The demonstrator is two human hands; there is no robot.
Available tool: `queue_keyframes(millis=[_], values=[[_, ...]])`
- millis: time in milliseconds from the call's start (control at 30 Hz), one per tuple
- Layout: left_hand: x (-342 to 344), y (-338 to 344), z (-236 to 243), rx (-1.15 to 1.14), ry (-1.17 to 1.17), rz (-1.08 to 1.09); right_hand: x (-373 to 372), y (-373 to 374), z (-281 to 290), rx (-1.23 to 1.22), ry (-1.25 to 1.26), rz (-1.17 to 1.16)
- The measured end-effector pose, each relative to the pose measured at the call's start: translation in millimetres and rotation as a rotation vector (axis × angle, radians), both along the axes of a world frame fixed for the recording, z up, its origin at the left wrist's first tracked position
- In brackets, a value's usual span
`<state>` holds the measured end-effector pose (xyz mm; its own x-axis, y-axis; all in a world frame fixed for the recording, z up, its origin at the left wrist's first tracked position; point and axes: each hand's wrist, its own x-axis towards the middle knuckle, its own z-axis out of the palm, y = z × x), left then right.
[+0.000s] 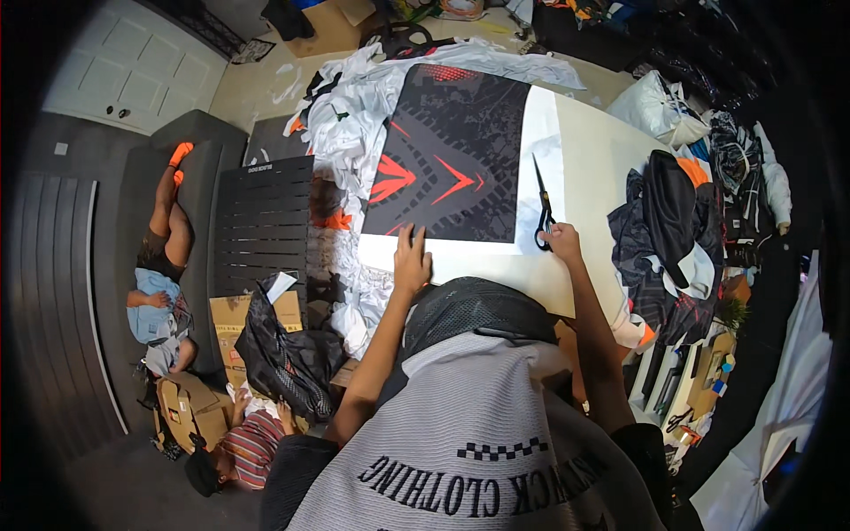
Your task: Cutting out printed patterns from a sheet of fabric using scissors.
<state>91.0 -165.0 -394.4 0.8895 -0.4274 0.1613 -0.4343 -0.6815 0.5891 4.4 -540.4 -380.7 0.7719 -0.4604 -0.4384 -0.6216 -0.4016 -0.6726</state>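
Observation:
A dark grey printed panel (443,155) with red arrow shapes and tyre-tread patterns lies on a white sheet (544,119) on the pale table (594,151). My left hand (414,262) rests with its fingers apart on the lower left edge of the panel and white border. To the right of the panel, my right hand (561,243) grips the handles of black scissors (543,190), whose blades point away from me.
Crumpled white fabric (354,111) lines the table's left side; dark garments (664,230) are piled at right. A person (164,283) lies on a grey couch at left. Another person (248,447) is by cardboard boxes (181,403) at lower left. A white sack (655,111) sits upper right.

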Motion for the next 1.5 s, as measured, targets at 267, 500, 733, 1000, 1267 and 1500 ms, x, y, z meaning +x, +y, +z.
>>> queue_keyframes(millis=[267, 500, 733, 1000, 1267, 1500], values=[[-6.2, -3.5, 10.8, 0.15, 0.025, -0.067, -27.5, -50.5, -1.3, -0.298, -0.189, 0.013], [15.1, -60.5, 22.3, 0.262, 0.031, -0.308, -44.0, -49.1, -14.5, -0.463, -0.239, -0.068], [17.0, -86.5, 5.6, 0.36, -0.01, -0.394, -39.8, -37.2, -18.5, -0.595, -0.151, -0.263], [1.4, -75.5, 5.8, 0.281, -0.029, -0.398, 46.1, 28.3, -8.6, -0.576, -0.406, 0.052], [20.9, -61.5, 8.0, 0.104, 0.14, -0.35, 41.8, 60.8, -13.9, -0.602, -0.219, 0.202], [28.1, -53.7, 2.5, 0.12, 0.016, -0.298, 57.9, 59.4, -13.1, -0.593, -0.254, 0.208]])
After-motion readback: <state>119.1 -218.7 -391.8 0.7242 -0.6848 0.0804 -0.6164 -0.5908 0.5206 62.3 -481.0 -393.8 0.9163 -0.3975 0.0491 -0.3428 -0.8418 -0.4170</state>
